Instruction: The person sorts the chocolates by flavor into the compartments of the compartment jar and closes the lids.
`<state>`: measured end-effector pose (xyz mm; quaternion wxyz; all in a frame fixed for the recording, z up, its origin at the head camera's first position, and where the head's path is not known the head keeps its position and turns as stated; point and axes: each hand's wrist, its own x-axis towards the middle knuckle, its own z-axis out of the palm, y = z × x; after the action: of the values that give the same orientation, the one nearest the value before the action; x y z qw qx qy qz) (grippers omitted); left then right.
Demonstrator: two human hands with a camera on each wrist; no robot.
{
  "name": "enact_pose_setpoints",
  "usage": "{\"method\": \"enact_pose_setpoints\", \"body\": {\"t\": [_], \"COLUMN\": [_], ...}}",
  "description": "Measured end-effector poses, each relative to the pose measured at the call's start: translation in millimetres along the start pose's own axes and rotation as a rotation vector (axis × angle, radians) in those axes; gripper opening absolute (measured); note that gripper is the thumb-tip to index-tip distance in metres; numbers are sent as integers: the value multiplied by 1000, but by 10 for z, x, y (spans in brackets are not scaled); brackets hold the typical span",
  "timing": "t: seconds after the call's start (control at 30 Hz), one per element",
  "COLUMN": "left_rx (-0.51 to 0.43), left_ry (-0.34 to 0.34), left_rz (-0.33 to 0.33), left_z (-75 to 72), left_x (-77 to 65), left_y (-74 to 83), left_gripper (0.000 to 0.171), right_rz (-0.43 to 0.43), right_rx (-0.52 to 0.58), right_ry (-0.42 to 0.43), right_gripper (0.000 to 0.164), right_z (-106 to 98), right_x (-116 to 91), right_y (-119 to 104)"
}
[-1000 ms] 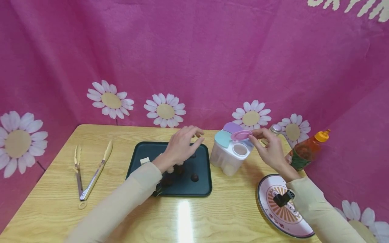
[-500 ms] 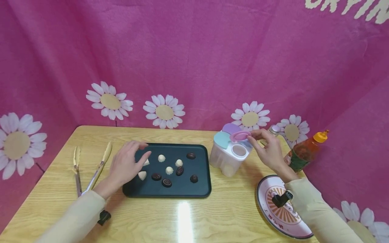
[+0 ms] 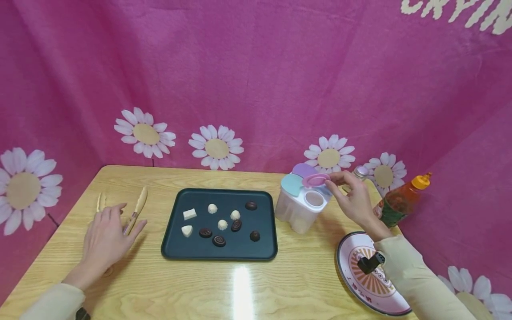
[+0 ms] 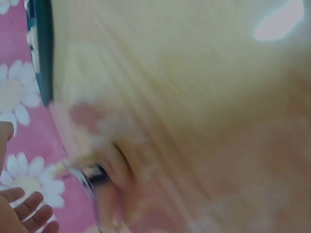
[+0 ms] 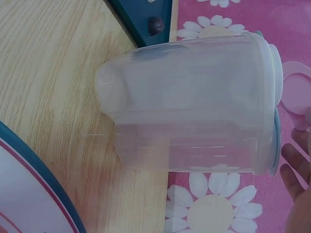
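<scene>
The left hand (image 3: 105,235) is hanging open and empty over the tongs (image 3: 141,202), and a low swipe could be knocking them. The tray (image 3: 240,250) is holding chocolates (image 3: 219,241). The tub (image 3: 295,214) is standing beside it; a hard tug from the right hand (image 3: 354,198), pinching its pink lid (image 3: 315,180), could be tipping it. The plate (image 3: 372,286) and sauce bottle (image 3: 398,203) are crowding that arm.

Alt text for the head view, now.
A right hand pinches the raised pink lid of a translucent container; the left hand is over tongs. Between them, a dark tray holds small white and brown pieces.
</scene>
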<state>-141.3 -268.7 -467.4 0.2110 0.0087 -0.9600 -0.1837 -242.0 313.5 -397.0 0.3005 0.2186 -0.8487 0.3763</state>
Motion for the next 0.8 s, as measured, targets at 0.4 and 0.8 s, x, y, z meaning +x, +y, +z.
{"method": "enact_pose_setpoints", "body": {"t": [0.4, 0.8], "left_rx": [105, 156], "left_ry": [-56, -280], "left_rz": [-168, -289], "left_z": [-104, -74], "left_x": [-169, -206], "left_y": [-410, -415], "left_gripper": [88, 94], "right_rz": [5, -14], "right_rx": [-4, -24], "right_ry": [-11, -12], "right_gripper": [16, 15], "right_z": [-11, -8], "right_x": [15, 15], "right_y": [-2, 17]}}
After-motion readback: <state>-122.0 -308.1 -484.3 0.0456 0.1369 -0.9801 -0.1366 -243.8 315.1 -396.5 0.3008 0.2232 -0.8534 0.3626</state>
